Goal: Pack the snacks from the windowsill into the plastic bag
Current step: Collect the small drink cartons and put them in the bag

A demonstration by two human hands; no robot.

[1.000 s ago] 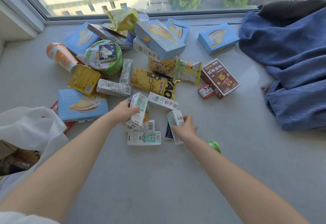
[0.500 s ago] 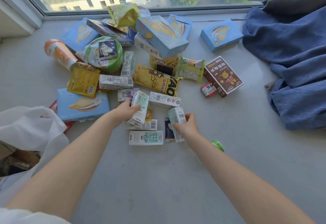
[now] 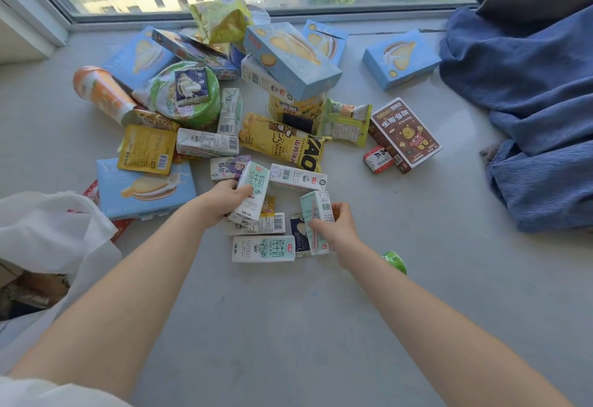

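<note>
A heap of snacks covers the grey windowsill [image 3: 321,310]: blue biscuit boxes, yellow packets, a green tub and several small milk cartons. My left hand [image 3: 221,199] grips an upright white and green milk carton [image 3: 253,190] at the heap's near edge. My right hand [image 3: 337,227] holds a second, pale green milk carton [image 3: 316,223], tilted up on end. Another milk carton [image 3: 263,248] lies flat between my forearms. The white plastic bag [image 3: 54,233] sits at the left edge, its mouth crumpled.
A blue cloth [image 3: 526,111] is bunched at the right. A brown cartoon box [image 3: 406,134] and a small red packet [image 3: 378,159] lie toward it. A green object [image 3: 396,260] peeks out beside my right forearm. The window frame [image 3: 224,16] bounds the far side.
Both hands keep their grip on the same cartons and have barely shifted. The view has tipped slightly, so the heap sits a little lower in the frame.
</note>
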